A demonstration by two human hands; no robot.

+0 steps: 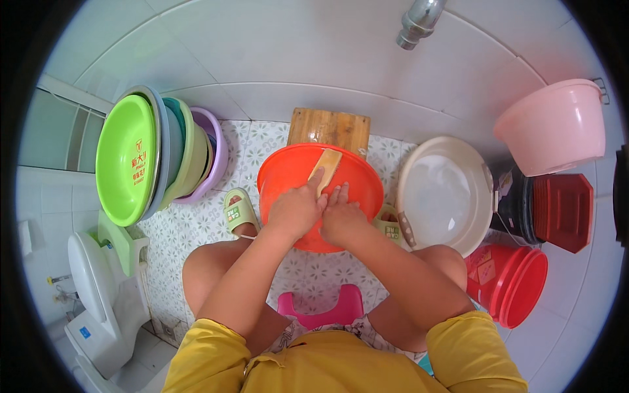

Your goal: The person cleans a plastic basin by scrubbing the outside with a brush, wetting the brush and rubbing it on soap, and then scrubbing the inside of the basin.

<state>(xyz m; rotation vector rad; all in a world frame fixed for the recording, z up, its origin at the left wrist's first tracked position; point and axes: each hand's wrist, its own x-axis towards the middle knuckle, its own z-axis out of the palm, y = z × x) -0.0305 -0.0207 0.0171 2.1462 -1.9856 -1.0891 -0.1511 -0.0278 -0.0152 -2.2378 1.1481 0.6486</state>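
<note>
A red-orange plastic basin (pixel 274 171) sits between my feet, in front of a wooden stool (pixel 331 126). My left hand (pixel 295 211) reaches over it, fingers closed on a pale wooden scrubbing brush (pixel 329 164). One finger lies along the brush's back, and the brush's far end points toward the basin's far rim. Close beside it, my right hand (pixel 343 219) rests over the basin with its fingers stretched forward, touching or nearly touching the left hand. Nothing shows in the right hand. My hands cover part of the basin.
Stacked basins, a lime-green one (pixel 128 164) in front, stand at left above a toilet (pixel 98 288). A cream basin (pixel 436 196) holding cloudy water is at right, near red buckets (pixel 508 281), and a pink bucket (pixel 553 128). A metal pipe (pixel 419 25) juts from the wall.
</note>
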